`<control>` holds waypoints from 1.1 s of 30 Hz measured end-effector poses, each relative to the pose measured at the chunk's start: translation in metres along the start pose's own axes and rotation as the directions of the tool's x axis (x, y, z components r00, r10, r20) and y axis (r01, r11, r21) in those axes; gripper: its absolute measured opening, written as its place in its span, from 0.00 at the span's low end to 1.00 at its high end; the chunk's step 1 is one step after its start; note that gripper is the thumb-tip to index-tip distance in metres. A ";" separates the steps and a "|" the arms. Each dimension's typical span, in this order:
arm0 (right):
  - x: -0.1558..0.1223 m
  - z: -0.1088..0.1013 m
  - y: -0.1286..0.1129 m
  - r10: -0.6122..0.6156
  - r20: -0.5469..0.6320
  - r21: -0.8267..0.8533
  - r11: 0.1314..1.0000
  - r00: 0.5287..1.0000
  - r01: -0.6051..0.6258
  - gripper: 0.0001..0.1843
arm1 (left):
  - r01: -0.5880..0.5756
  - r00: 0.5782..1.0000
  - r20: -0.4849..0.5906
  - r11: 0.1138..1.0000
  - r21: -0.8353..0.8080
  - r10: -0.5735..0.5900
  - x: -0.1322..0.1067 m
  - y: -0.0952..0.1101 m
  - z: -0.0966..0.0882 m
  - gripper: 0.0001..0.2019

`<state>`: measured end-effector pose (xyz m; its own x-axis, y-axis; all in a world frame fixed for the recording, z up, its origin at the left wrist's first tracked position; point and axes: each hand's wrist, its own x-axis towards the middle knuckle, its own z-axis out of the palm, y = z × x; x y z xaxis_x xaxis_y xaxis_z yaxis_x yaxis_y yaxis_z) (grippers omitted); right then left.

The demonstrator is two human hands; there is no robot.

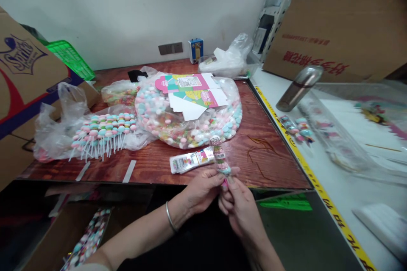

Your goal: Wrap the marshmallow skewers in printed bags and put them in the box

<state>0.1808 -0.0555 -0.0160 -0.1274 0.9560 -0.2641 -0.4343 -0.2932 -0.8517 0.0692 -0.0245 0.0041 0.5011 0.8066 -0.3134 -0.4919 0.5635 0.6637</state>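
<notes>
Both my hands meet at the table's front edge around a wrapped candy skewer (pixel 220 156) in a printed clear bag, its top end pointing away from me. My left hand (pixel 204 188) pinches the bag's lower end from the left. From the right, my right hand (pixel 237 197) pinches the same end, where a bit of pink shows between the fingers. Just left of the candy lies a stack of flat printed bags (pixel 190 161). Beyond it sits a large round plastic bag of pastel candies (pixel 149 123), with a flattened printed carton (pixel 193 93) on top.
Rows of candy sticks (pixel 104 129) lie on plastic at left. Brown twist ties (pixel 262 146) are scattered at right. A metal flask (pixel 299 89) and several wrapped candies (pixel 297 129) are on the white table. Cardboard boxes (pixel 343 21) flank both sides; below left, an open box holds more candy (pixel 89 237).
</notes>
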 end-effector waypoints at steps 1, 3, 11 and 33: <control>0.000 0.000 -0.003 0.089 0.105 0.125 0.987 0.991 -0.102 0.22 | 0.043 0.999 0.032 0.999 -0.025 -0.042 0.000 0.001 -0.001 0.19; -0.001 0.000 -0.008 0.197 0.246 0.218 0.943 0.949 -0.252 0.22 | 0.042 0.999 0.014 0.998 -0.046 -0.042 0.002 0.001 -0.004 0.19; -0.003 0.011 -0.002 -0.226 -0.115 -0.459 0.876 0.967 0.150 0.18 | -0.127 0.955 -0.261 0.990 0.067 0.140 0.009 -0.003 0.001 0.12; 0.019 -0.059 -0.046 -0.654 -0.153 -0.986 0.152 0.741 -0.069 0.11 | -0.240 0.758 0.059 0.194 0.951 0.649 0.018 0.034 -0.016 0.11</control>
<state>0.2509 -0.0247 -0.0087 0.3254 0.8994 0.2918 0.8222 -0.1168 -0.5571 0.0503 0.0119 0.0105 0.1030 0.9670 0.2333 0.4617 -0.2542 0.8498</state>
